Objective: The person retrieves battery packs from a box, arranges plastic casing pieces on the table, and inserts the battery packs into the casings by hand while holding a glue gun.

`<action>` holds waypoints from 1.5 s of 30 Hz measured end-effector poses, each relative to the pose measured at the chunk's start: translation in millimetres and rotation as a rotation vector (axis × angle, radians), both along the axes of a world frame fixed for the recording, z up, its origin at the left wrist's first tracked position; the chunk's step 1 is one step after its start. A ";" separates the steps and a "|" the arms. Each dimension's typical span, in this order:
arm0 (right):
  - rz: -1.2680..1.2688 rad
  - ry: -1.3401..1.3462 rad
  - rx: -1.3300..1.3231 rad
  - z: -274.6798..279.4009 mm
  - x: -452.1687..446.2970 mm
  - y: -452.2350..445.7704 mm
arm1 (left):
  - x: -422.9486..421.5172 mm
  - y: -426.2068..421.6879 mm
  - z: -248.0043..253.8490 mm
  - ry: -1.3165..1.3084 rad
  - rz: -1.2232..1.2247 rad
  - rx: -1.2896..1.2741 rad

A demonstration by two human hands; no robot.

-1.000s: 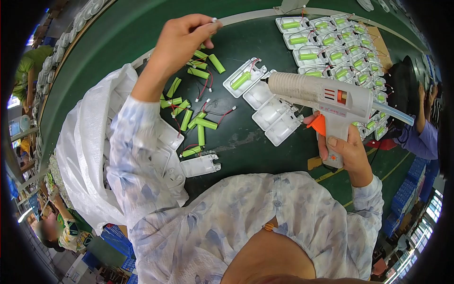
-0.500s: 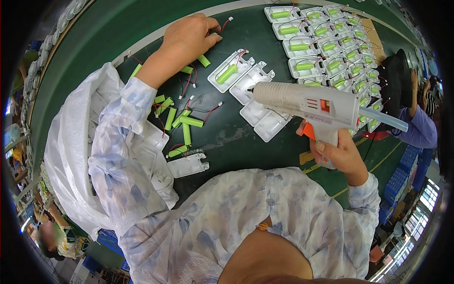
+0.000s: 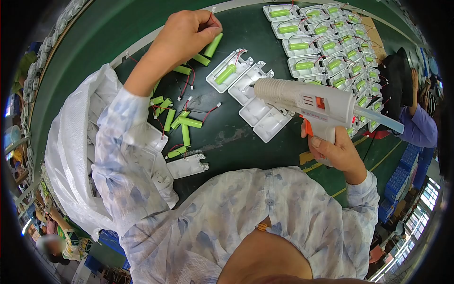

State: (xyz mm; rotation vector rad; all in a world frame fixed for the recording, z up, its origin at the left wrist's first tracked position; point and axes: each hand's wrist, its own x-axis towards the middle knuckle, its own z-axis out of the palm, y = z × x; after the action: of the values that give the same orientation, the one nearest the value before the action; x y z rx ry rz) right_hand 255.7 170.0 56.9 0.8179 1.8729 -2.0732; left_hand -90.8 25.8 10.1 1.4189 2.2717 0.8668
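Observation:
My left hand (image 3: 185, 39) pinches the red wire of a green battery (image 3: 213, 45) at the top of the loose pile. More green batteries (image 3: 190, 122) with wires and white plugs lie below it. My right hand (image 3: 336, 150) is wrapped round the handle of a white glue gun (image 3: 309, 101), a finger near its orange trigger. The gun's nozzle points left, over open white plastic cases (image 3: 255, 111). Beside them a white case (image 3: 230, 71) holds one green battery.
Rows of white cases with batteries (image 3: 302, 46) fill the upper right of the dark green table (image 3: 227, 163). A white sack (image 3: 78, 151) with white parts stands at the left. A co-worker's purple sleeve (image 3: 418, 125) shows at the right.
My left hand has shifted slightly, and a green battery now hangs or leans below its fingertips. The glue gun has moved slightly left and down since the first frame.

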 end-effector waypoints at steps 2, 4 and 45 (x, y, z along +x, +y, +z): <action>-0.030 0.009 0.010 0.3 -1.0 -3.0 | 16.7 -5.5 14.8 -0.202 -0.023 0.017; -0.037 0.027 0.000 -0.1 -0.4 -2.5 | 39.5 -10.2 14.1 -0.114 -0.154 0.134; -0.030 0.056 -0.018 -6.2 8.4 5.9 | 13.1 -37.4 -5.8 0.574 -0.074 -0.254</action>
State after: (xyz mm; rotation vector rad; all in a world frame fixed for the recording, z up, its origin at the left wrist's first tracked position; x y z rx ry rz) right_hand 264.1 175.9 50.8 0.7966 1.8786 -2.1489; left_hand -77.7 -11.6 4.3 1.7776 2.5796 0.1354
